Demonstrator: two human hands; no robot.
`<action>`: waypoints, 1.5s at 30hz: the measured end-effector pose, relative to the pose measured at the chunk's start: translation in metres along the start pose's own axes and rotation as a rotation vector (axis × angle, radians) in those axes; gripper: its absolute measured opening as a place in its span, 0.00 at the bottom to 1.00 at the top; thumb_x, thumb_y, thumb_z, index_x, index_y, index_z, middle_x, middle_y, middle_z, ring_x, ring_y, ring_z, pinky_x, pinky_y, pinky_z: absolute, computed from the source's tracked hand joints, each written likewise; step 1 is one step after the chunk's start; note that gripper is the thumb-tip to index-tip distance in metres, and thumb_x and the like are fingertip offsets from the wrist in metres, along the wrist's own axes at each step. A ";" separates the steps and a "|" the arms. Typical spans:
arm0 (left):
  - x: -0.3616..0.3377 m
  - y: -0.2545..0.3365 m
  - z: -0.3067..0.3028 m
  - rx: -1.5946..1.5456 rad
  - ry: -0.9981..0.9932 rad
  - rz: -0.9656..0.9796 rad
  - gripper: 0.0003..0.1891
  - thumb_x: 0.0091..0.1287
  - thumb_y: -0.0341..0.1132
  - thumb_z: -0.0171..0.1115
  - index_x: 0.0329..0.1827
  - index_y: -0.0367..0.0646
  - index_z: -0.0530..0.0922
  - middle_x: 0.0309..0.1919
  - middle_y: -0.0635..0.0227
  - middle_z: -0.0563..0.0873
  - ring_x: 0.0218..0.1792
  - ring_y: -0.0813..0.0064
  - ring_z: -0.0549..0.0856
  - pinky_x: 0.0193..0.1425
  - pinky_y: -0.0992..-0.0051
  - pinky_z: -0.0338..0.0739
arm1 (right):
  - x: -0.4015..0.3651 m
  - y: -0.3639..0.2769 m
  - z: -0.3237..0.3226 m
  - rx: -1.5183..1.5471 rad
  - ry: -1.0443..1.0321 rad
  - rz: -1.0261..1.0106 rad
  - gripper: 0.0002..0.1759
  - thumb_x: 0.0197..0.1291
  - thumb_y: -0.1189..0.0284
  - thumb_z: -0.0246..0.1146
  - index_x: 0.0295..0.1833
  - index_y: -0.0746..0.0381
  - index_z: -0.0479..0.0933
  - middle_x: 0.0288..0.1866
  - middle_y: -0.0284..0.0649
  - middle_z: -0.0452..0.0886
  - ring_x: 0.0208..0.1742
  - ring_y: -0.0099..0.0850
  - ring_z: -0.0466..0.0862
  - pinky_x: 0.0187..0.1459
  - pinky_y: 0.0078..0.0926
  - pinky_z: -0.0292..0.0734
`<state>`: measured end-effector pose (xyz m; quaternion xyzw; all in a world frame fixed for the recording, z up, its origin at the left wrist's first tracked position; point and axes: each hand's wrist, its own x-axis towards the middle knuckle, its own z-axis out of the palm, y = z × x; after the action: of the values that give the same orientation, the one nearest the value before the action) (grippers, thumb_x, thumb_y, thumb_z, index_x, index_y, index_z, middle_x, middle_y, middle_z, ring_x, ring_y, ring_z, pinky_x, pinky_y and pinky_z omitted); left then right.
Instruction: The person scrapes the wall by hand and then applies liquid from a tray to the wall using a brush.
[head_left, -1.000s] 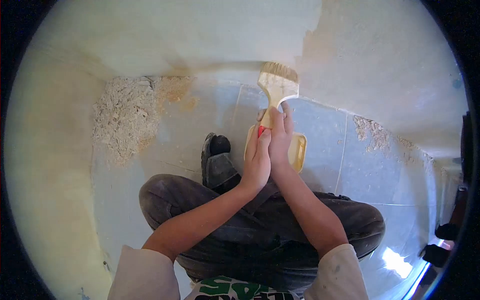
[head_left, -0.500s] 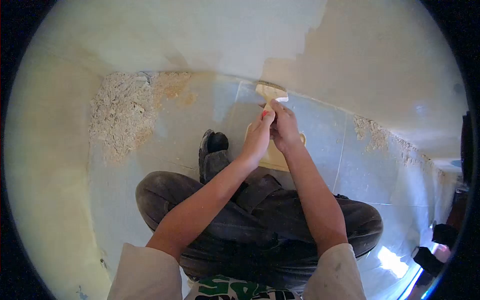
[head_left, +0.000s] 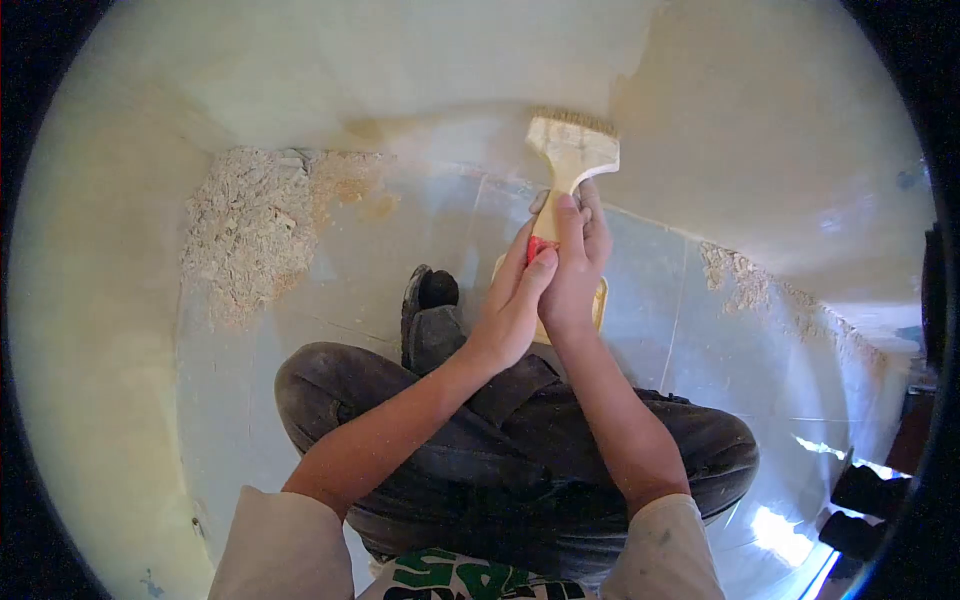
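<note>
A wide brush (head_left: 575,150) with a pale wooden handle, red near its end, points up toward the wall (head_left: 420,60), its bristles at or close to the surface. My right hand (head_left: 578,255) wraps round the handle, thumb along it. Lower down, my left hand (head_left: 515,305) closes on the red end of the handle, against my right hand. Beneath my hands a yellowish tray or container (head_left: 599,305) stands on the floor, mostly hidden by them. A darker, wet-looking area (head_left: 730,120) covers the wall right of the brush.
Scraped flakes (head_left: 245,230) lie heaped in the left corner of the floor (head_left: 370,270). More debris (head_left: 745,280) lines the wall's foot at right. My crossed legs (head_left: 500,440) and a dark shoe (head_left: 430,310) are near. Dark objects (head_left: 870,505) stand at far right.
The brush has moved up and slightly right, its bristles now higher over the wall, and its broad face shows more. Both hands have shifted with it; more of the handle is visible.
</note>
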<state>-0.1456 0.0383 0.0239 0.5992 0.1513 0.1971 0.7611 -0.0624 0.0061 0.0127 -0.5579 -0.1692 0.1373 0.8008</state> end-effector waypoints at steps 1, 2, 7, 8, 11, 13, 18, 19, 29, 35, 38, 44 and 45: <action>-0.003 0.000 0.002 -0.001 0.001 0.007 0.29 0.77 0.43 0.45 0.75 0.35 0.54 0.60 0.60 0.72 0.61 0.74 0.72 0.69 0.73 0.61 | 0.001 0.000 0.003 0.036 0.030 -0.096 0.27 0.69 0.73 0.54 0.71 0.72 0.61 0.27 0.25 0.66 0.27 0.13 0.61 0.27 0.15 0.56; -0.007 -0.001 0.005 -0.018 0.026 0.064 0.29 0.78 0.43 0.44 0.75 0.34 0.55 0.61 0.59 0.72 0.62 0.73 0.71 0.69 0.73 0.61 | -0.002 -0.003 0.004 0.036 0.024 -0.103 0.27 0.69 0.73 0.54 0.71 0.72 0.61 0.27 0.25 0.66 0.27 0.13 0.61 0.27 0.15 0.56; -0.008 0.011 0.012 -0.081 0.089 0.179 0.25 0.78 0.42 0.42 0.71 0.33 0.62 0.62 0.61 0.73 0.64 0.73 0.71 0.70 0.74 0.60 | -0.008 -0.025 0.006 -0.076 -0.002 -0.108 0.27 0.70 0.74 0.55 0.70 0.73 0.62 0.29 0.26 0.71 0.27 0.12 0.63 0.26 0.14 0.57; -0.004 0.011 0.008 -0.034 0.078 0.125 0.26 0.78 0.43 0.42 0.71 0.33 0.62 0.62 0.61 0.73 0.62 0.74 0.71 0.68 0.74 0.61 | -0.006 -0.024 0.007 -0.077 -0.005 -0.105 0.27 0.70 0.74 0.55 0.70 0.73 0.62 0.29 0.26 0.71 0.27 0.12 0.63 0.26 0.14 0.57; 0.005 -0.006 0.006 -0.035 0.070 0.051 0.26 0.79 0.45 0.42 0.71 0.34 0.62 0.61 0.63 0.74 0.59 0.76 0.73 0.65 0.76 0.64 | 0.001 -0.013 0.004 -0.002 -0.014 -0.052 0.27 0.70 0.73 0.55 0.70 0.73 0.61 0.29 0.27 0.72 0.27 0.12 0.64 0.25 0.15 0.58; 0.006 -0.017 0.006 -0.079 0.066 0.037 0.26 0.79 0.46 0.42 0.71 0.35 0.63 0.60 0.64 0.74 0.56 0.78 0.73 0.62 0.77 0.66 | 0.003 0.002 -0.004 -0.021 0.011 -0.012 0.26 0.70 0.73 0.56 0.69 0.74 0.62 0.29 0.28 0.72 0.27 0.13 0.65 0.25 0.15 0.59; 0.007 -0.036 0.005 -0.055 0.177 -0.194 0.25 0.79 0.46 0.43 0.70 0.37 0.66 0.59 0.65 0.77 0.56 0.78 0.75 0.60 0.77 0.68 | -0.001 0.031 -0.018 -0.192 0.053 0.132 0.27 0.70 0.70 0.55 0.70 0.73 0.62 0.38 0.37 0.78 0.35 0.17 0.73 0.34 0.16 0.70; 0.006 -0.040 0.005 -0.054 0.176 -0.192 0.25 0.79 0.46 0.43 0.70 0.37 0.66 0.59 0.65 0.77 0.56 0.78 0.75 0.60 0.77 0.68 | -0.002 0.036 -0.019 -0.177 0.081 0.154 0.27 0.70 0.70 0.55 0.69 0.73 0.63 0.37 0.36 0.78 0.34 0.16 0.73 0.33 0.16 0.69; -0.003 -0.042 0.009 -0.086 0.282 -0.212 0.24 0.78 0.44 0.42 0.68 0.35 0.66 0.64 0.59 0.74 0.64 0.70 0.72 0.69 0.72 0.63 | -0.012 0.036 -0.012 0.052 0.090 0.226 0.21 0.67 0.72 0.55 0.62 0.74 0.70 0.32 0.34 0.80 0.29 0.17 0.74 0.29 0.19 0.69; -0.005 -0.035 0.014 -0.013 0.303 -0.285 0.25 0.78 0.44 0.42 0.68 0.34 0.65 0.64 0.58 0.73 0.65 0.70 0.71 0.69 0.73 0.63 | -0.013 0.040 -0.015 -0.037 0.135 0.363 0.21 0.69 0.74 0.52 0.64 0.72 0.69 0.40 0.39 0.81 0.35 0.20 0.78 0.35 0.20 0.72; -0.005 -0.024 0.015 0.038 0.269 -0.208 0.25 0.79 0.43 0.41 0.71 0.35 0.62 0.66 0.56 0.71 0.67 0.67 0.69 0.71 0.72 0.61 | -0.009 0.022 -0.007 0.092 0.120 0.269 0.20 0.70 0.73 0.52 0.63 0.71 0.69 0.39 0.37 0.81 0.34 0.19 0.76 0.34 0.19 0.71; -0.009 -0.001 0.014 0.015 0.142 -0.010 0.26 0.79 0.40 0.39 0.75 0.34 0.54 0.72 0.53 0.63 0.73 0.64 0.62 0.76 0.70 0.53 | -0.010 -0.014 0.006 0.027 0.073 0.096 0.16 0.70 0.73 0.52 0.59 0.70 0.70 0.33 0.30 0.76 0.29 0.15 0.70 0.29 0.15 0.65; -0.009 0.002 0.014 0.065 0.102 0.079 0.27 0.79 0.39 0.39 0.76 0.34 0.52 0.73 0.53 0.61 0.75 0.64 0.59 0.76 0.70 0.51 | -0.008 -0.022 0.008 0.007 0.074 0.012 0.15 0.71 0.73 0.52 0.57 0.69 0.71 0.32 0.29 0.74 0.29 0.14 0.68 0.29 0.15 0.63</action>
<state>-0.1471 0.0224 0.0290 0.6183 0.1724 0.2521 0.7242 -0.0724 0.0017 0.0347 -0.5607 -0.1355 0.1221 0.8077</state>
